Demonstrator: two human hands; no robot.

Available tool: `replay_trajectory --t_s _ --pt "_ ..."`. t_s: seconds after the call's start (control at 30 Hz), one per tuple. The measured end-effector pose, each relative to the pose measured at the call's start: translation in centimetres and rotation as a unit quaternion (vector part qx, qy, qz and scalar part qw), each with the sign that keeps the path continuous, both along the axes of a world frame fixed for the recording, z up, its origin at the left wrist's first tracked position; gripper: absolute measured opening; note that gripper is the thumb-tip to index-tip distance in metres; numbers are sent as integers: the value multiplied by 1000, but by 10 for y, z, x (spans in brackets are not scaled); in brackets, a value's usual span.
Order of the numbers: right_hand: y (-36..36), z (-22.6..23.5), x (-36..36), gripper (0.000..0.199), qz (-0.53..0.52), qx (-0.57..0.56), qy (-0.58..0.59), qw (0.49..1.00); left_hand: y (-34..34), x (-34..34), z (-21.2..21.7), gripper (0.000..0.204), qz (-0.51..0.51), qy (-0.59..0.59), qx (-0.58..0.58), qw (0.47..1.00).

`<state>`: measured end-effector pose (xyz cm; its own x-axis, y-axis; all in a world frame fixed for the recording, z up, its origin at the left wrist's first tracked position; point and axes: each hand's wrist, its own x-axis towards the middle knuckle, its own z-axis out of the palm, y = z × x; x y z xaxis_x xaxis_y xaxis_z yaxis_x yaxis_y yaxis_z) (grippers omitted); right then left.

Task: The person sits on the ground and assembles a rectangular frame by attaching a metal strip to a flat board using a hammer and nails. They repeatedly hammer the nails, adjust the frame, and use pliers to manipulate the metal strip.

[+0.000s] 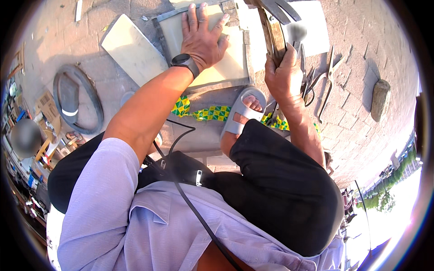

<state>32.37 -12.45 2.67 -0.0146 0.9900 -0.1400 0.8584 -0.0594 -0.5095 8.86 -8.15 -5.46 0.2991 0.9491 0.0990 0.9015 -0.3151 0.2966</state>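
Observation:
My left hand (pixel 201 40) lies flat with its fingers spread on a cream panel (pixel 212 71) edged with dark grey strips. In my right hand (pixel 285 77) is the wooden handle of a claw hammer (pixel 274 34); its dark forked head is raised near the top edge. Another pale board (pixel 135 49) lies aslant left of the framed panel. A white sheet (pixel 314 27) is on the ground beyond the hammer, partly hidden by it. Long-handled pincers (pixel 329 79) and dark scissors (pixel 308 86) lie just right of my right hand.
A black rubber ring (pixel 98 110) with a dark pad lies on the paving at left. At right stands a stone (pixel 380 100). A green and yellow strip (pixel 211 113) runs beneath the panel's near edge, beside my sandalled foot (pixel 244 108). A black cable (pixel 199 217) crosses my front.

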Motion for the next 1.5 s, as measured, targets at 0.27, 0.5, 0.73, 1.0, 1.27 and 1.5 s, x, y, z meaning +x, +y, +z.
replay_trajectory --t_s 0.27,0.5,0.73,1.0,1.27,1.5 --pt "5 0 1 46 13 -32 -17 999 -1 2 5 59 4 2 -16 1000" --pt "40 -4 -8 38 6 0 11 1000 0 -1 -4 60 9 7 -14 1000" --pt "47 1 -9 36 30 -20 -25 999 -1 -2 -1 60 9 7 -17 1000" --pt "77 23 3 41 57 -122 9 991 -1 3 6 61 13 23 -42 999" --pt "188 78 15 19 133 -336 26 932 -2 -3 1 62 7 -11 -7 1000" --pt "226 92 19 14 126 -419 71 897 -2 -2 -7 62 5 -48 -22 999"
